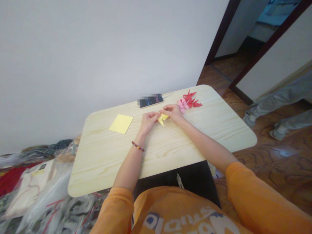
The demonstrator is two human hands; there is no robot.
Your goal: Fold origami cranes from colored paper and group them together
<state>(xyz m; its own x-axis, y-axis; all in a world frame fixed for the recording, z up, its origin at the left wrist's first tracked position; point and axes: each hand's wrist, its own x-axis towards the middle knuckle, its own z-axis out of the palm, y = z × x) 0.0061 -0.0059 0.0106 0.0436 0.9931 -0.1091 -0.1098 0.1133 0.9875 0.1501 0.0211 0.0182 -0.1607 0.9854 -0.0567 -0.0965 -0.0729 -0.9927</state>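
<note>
Between my two hands is a folded yellow origami paper [162, 119], with pointed flaps hanging toward me. My left hand [149, 122] pinches its left side between thumb and fingers. From the right, my right hand [172, 112] grips the upper part, its fingertips close to those of the left. Part of the paper is hidden behind the fingers. Left of my hands lies a stack of square yellow paper [121, 123], flat on the table. Just beyond my right hand sit a pink origami figure [183, 105] and some red origami figures [192, 98] with pointed tips.
The light wooden table [102, 162] stands against a white wall. A phone [151, 101] with a cable lies at its back edge. Clothes and plastic bags [46, 191] are piled at the left. A person's legs [275, 97] show on the right, near a doorway.
</note>
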